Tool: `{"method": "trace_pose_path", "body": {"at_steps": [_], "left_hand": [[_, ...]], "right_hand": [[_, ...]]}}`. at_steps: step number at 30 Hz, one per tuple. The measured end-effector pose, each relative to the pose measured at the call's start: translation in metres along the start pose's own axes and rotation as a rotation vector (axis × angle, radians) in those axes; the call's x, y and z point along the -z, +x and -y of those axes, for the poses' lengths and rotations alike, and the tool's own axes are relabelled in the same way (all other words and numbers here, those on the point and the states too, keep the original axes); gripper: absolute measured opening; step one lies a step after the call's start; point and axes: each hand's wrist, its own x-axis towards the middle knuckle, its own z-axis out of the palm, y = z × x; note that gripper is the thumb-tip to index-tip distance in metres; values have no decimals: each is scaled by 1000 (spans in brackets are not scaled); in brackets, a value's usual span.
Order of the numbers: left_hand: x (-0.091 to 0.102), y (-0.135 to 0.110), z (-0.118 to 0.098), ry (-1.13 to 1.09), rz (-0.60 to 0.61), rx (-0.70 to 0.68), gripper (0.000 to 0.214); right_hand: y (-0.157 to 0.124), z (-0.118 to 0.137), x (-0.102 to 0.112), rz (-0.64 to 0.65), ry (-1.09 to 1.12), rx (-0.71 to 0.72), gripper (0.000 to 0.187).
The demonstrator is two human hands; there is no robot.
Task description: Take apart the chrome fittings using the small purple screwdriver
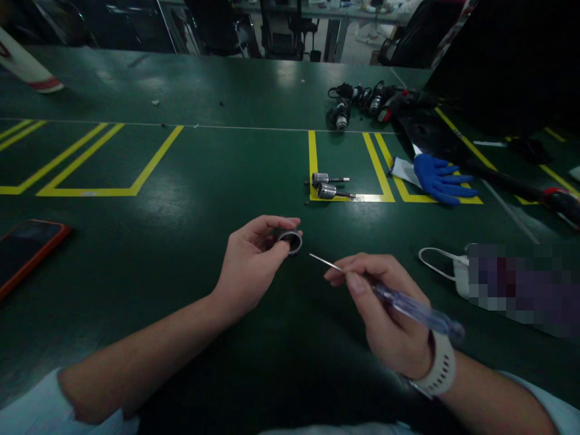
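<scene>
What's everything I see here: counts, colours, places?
Flat tabletop: 1, green, foreground
Tape outlines: several, yellow, tabletop
Hollow metal ring: 1, grey, centre
Slim clear-handled screwdriver: 1, purplish, right of ring
Shafted metal cylinders: 2, silver, beyond ring
Tiny round pieces: 2, dark, beside cylinders
Fabric glove: 1, mostly blue, right
Phone: 1, black and orange, left
Metal-tipped parts: uncountable, dark, far right
Pixelated looped item: 1, partly white, right
Tapering banded object: 1, white, far left
Chairs: several, black, background
Strapped watch: 1, white, lower right
Left hand: 1, bare, around ring
Right hand: 1, bare, around screwdriver
</scene>
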Motion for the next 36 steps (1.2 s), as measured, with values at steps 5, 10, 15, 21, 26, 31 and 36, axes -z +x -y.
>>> {"method": "trace_pose_path", "body": {"at_steps": [5,10,15,21,26,31,36], "left_hand": [[3,10,-1,-62,-123,-1,17],[1,10,0,-72,-131,12,17],[0,8,0,-77,-122,16,16],[-1,7,-3,-76,-104,32,16],[0,6,-1,-83,-90,21,18],[1,7,3,-67,-80,7,24],[3,8,6,-51,-70,2,24]], "right_hand": [[17,-22,-4,86,195,-274,7],[23,-29,-9,194,141,-290,9],[23,-29,-12,213,45,-263,9],[23,-27,-9,264,-73,-204,10],[18,-17,0,305,-132,-265,15],[16,-23,-6,275,241,-433,10],[11,-27,-8,125,594,-295,9]]}}
